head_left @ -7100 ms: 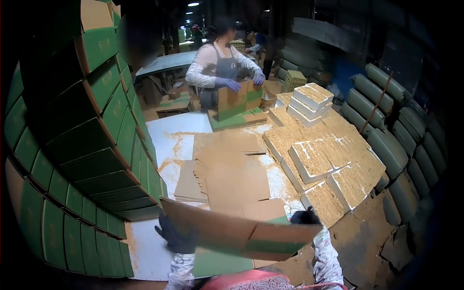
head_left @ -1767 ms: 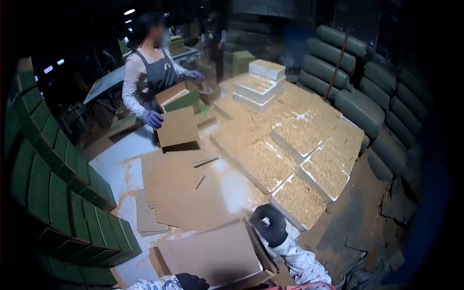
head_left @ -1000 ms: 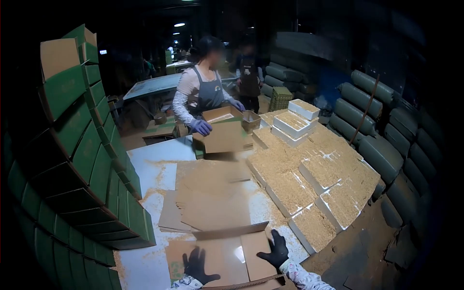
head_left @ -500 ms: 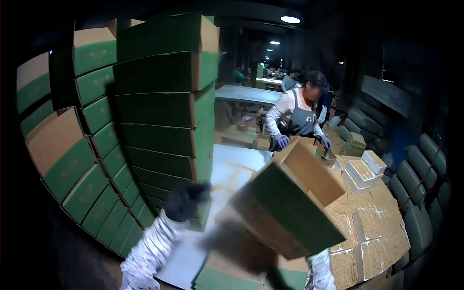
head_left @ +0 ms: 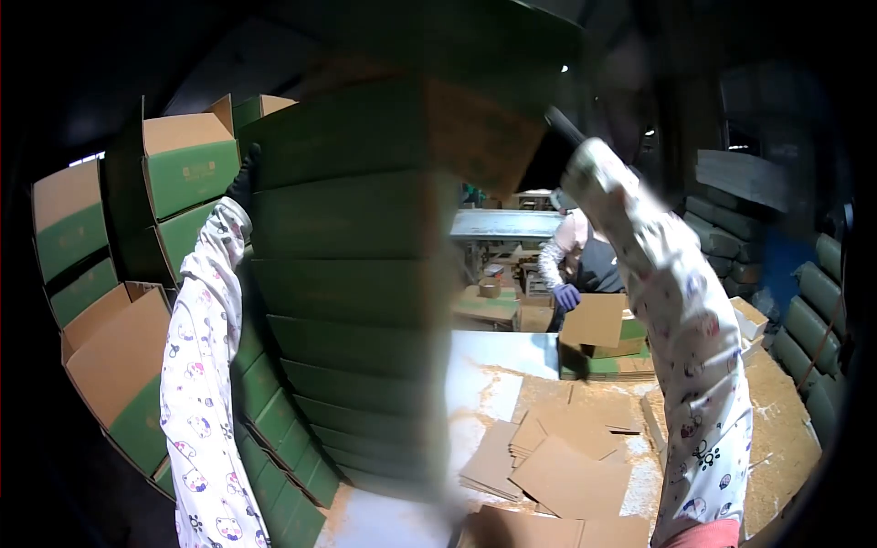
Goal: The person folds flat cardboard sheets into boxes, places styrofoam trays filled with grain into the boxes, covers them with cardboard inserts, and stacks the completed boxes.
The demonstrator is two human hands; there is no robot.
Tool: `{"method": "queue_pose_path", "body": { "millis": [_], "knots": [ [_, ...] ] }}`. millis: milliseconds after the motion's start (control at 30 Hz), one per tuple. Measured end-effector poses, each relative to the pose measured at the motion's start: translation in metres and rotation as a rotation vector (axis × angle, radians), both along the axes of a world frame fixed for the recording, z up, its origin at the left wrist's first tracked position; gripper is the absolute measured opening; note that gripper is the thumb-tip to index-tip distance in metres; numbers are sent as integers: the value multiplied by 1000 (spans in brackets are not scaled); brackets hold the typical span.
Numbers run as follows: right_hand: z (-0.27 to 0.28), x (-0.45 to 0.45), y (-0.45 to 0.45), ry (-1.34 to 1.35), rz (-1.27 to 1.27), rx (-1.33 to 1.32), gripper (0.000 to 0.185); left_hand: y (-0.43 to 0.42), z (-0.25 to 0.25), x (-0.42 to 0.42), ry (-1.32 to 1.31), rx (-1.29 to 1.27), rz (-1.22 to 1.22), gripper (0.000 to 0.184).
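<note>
A green and brown cardboard box (head_left: 484, 137) is raised at the top of the view, blurred and tilted, over the upper right of a tall stack of green boxes (head_left: 338, 224). My right hand (head_left: 545, 160), in a black glove, grips the raised box at its right side; most of the fingers are hidden or dark. Over at the stack's left side, my left hand (head_left: 245, 175), also black-gloved, lies against the upper boxes with its fingers stretched upward. Flat cardboard pieces (head_left: 571, 475) lie on the white table (head_left: 484, 352) below.
More green boxes (head_left: 192, 178) are stacked at the left, one open-topped box (head_left: 119, 356) among them. Across the table a person (head_left: 585, 251) in purple gloves stands by another open box (head_left: 594, 320). Grey-green sacks (head_left: 818, 292) line the right side.
The box has gone from low over the table up to the stack's top, carried by my right hand. My left hand has risen to the stack's left side. The view has shifted.
</note>
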State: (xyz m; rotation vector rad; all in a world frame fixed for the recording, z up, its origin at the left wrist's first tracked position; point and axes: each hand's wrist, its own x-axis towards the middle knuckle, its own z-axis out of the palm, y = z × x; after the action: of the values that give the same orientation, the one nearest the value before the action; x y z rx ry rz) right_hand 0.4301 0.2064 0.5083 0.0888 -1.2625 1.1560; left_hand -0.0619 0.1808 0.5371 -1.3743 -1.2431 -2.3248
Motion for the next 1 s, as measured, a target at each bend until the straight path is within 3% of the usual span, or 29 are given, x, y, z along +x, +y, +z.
{"method": "queue_pose_path", "body": {
  "millis": [167,367,433,467,500,533,567,600,667,700,800,833,900,1000],
  "knots": [
    [26,-90,43,-268,-565,7,33,-5,0,4,173,-262,144,46],
    [-7,-123,60,-640,-1087,115,35,-15,-10,12,293,-430,260,48],
    [-45,-120,53,-699,-1223,228,36,-29,-24,17,267,-242,301,49],
    [-75,-115,45,-692,-1268,293,37,-21,-39,14,296,132,239,49],
    [-113,-110,31,-672,-1287,334,37,-41,-49,47,314,268,440,46],
    [-154,-103,10,-641,-1262,334,37,-82,-61,98,497,352,706,44],
    [-205,-97,-12,-624,-1178,230,38,-85,-64,104,794,501,599,39],
    [-258,-92,-33,-609,-1055,53,38,-87,-70,109,961,336,522,33],
    [-380,-93,-69,-431,-576,-480,31,-80,-69,99,1121,323,571,29],
    [-432,-97,-94,-221,-207,-977,24,-78,-59,85,1124,259,455,27],
    [-535,-136,-160,142,300,-1785,34,-91,-66,42,1032,84,456,28],
    [-604,-160,-173,494,749,-1709,41,-98,-81,25,1010,2,468,29],
    [-626,-195,-187,858,1022,-1708,46,-113,-121,-6,981,-203,485,30],
    [-637,-229,-149,893,786,-1704,44,-143,-200,-51,943,-528,502,31]
  ]
}}
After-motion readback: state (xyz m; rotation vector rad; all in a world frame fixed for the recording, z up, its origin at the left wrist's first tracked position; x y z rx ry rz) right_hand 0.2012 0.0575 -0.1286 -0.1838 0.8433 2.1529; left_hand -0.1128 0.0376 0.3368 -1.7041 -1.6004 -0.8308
